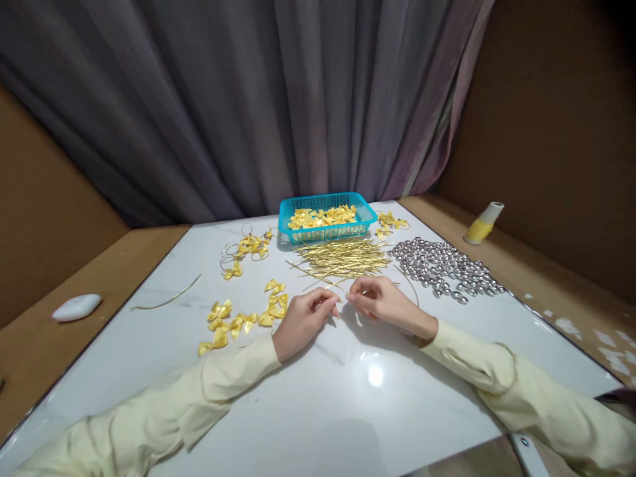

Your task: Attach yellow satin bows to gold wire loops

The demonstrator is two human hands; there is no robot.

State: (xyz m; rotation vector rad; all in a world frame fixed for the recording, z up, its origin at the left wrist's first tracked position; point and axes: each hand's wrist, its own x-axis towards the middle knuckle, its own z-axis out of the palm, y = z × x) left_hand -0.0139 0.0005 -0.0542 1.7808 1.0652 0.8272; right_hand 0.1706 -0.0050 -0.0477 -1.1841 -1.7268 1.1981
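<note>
My left hand (305, 322) is closed in a pinch just above the white table, its fingertips close to those of the right. My right hand (380, 301) is also pinched, thumb against forefinger, at the near edge of a pile of thin gold cords (342, 258). A gold strand runs from its fingertips toward the pile, and a short gold bit shows by the left fingertips. Whether both belong to one cord I cannot tell. Left of my left hand lie several loose yellow ribbon bows (243, 322).
A blue basket (328, 232) of yellow bows stands at the back. Looped cords with bows (252, 246) lie left of it, more bows (391, 222) right. Shiny silver beads (442, 265) spread at right. A single cord (169, 298), a white case (77, 307) and a yellow-white cylinder (484, 224) flank these.
</note>
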